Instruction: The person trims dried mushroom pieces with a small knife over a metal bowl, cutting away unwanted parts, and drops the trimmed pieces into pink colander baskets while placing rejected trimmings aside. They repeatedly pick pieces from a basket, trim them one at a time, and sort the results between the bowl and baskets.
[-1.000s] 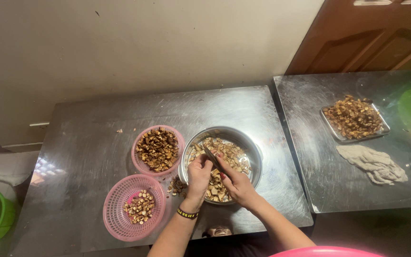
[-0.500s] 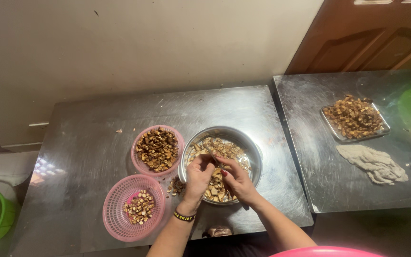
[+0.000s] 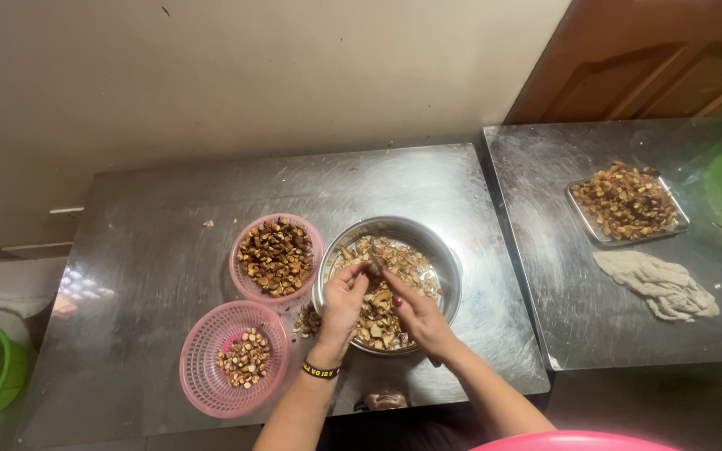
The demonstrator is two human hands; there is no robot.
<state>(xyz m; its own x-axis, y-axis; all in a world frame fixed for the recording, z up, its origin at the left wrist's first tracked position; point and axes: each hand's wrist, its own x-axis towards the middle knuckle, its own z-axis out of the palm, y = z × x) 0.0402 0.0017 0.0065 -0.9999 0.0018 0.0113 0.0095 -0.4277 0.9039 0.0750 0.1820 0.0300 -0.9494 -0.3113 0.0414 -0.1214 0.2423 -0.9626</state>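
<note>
Left hand (image 3: 343,302): fingers pinched on a small brown piece (image 3: 373,266), perhaps a nut, over the steel bowl (image 3: 449,260).
Right hand (image 3: 422,319): fingers narrow, meeting the same piece; what else they hold I cannot tell.
Steel bowl: near the tabletop's (image 3: 160,217) front edge, full of brown pieces.
Pink baskets: one (image 3: 248,242) touching the bowl's left side, one (image 3: 202,380) at the front edge.

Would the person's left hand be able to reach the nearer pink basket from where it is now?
Probably yes. The left hand is over the steel bowl, and the nearer pink basket sits just to its left on the same steel table. Only a few loose brown pieces lie between them, with nothing standing in the way.
</note>
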